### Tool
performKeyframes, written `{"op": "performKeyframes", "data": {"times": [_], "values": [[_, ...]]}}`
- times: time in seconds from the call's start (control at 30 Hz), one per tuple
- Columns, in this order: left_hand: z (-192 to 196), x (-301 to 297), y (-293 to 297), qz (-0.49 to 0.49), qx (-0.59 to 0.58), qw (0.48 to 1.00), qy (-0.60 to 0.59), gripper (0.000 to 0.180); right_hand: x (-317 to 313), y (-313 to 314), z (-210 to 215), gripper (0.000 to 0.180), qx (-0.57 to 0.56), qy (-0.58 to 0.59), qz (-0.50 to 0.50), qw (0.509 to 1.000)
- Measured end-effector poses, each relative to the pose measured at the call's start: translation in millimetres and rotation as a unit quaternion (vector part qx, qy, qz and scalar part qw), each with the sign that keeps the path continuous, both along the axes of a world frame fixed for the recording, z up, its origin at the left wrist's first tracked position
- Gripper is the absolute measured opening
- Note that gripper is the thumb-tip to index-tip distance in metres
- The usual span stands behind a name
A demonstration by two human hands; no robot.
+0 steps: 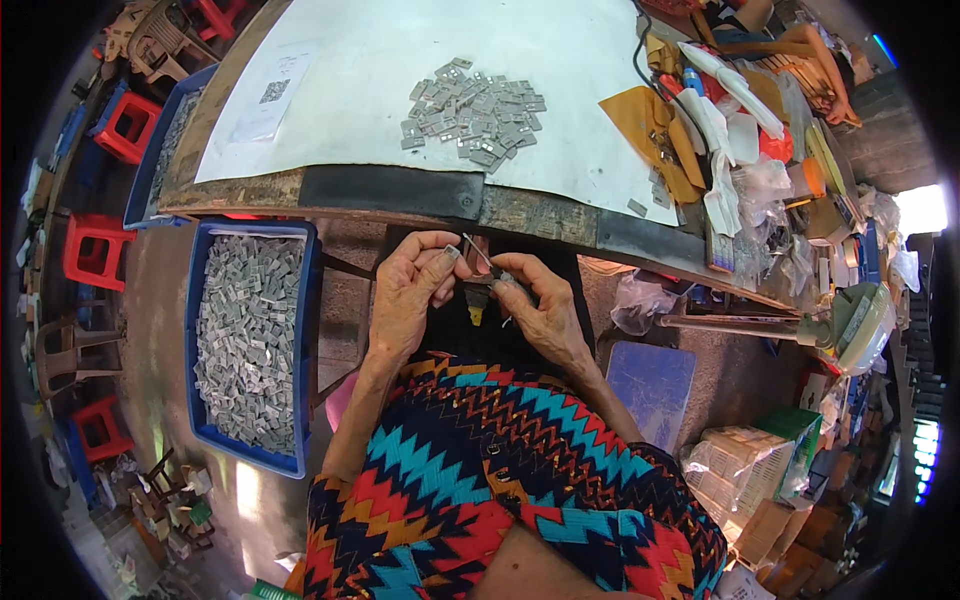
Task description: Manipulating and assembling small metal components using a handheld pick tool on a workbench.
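Just in front of the table's edge, my left hand pinches a small grey metal piece between thumb and fingers. My right hand is closed on a thin rod-like metal tool, whose tip points up and left, close to the piece. Whether the tip touches the piece is too small to tell. The tool's handle end is mostly hidden in my right fingers. On the white-covered table beyond my hands lies a loose pile of similar flat grey metal pieces.
A blue bin full of grey metal pieces stands to my left, below table height. A printed sheet lies on the table's left. Brown paper, plastic bags and odds crowd the right end. A lamp juts out at right, and red stools stand left.
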State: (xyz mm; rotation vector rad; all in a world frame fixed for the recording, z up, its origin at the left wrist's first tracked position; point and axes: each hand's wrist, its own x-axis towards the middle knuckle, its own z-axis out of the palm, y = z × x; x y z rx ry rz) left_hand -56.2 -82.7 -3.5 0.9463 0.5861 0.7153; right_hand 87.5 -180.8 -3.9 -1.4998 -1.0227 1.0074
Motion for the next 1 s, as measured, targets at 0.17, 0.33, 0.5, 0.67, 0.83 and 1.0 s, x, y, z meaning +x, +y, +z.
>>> {"op": "performKeyframes", "data": {"times": [0.17,0.33,0.5,0.67,0.83,1.0], "values": [[-2,-2,0,0.000,-0.003,1.000,0.009,0.021,1,2,3,0.026,-0.011,0.013,0.017,1.000],[2,-5,4,0.016,0.013,1.000,-0.018,0.018,4,9,12,0.032,-0.014,0.074,0.044,0.996],[-2,-7,7,0.035,0.006,0.999,-0.021,0.020,3,12,10,0.040,-0.001,0.175,0.059,0.983],[1,-8,15,0.062,0.021,0.997,-0.037,0.020,-2,20,13,0.036,-0.002,0.179,0.040,0.983],[-3,-11,23,0.068,0.054,0.996,-0.003,0.018,-10,24,18,0.031,0.005,0.165,0.029,0.986],[0,-9,34,0.072,0.050,0.996,-0.007,0.016,-14,26,27,0.030,-0.016,0.133,0.031,0.990]]}}
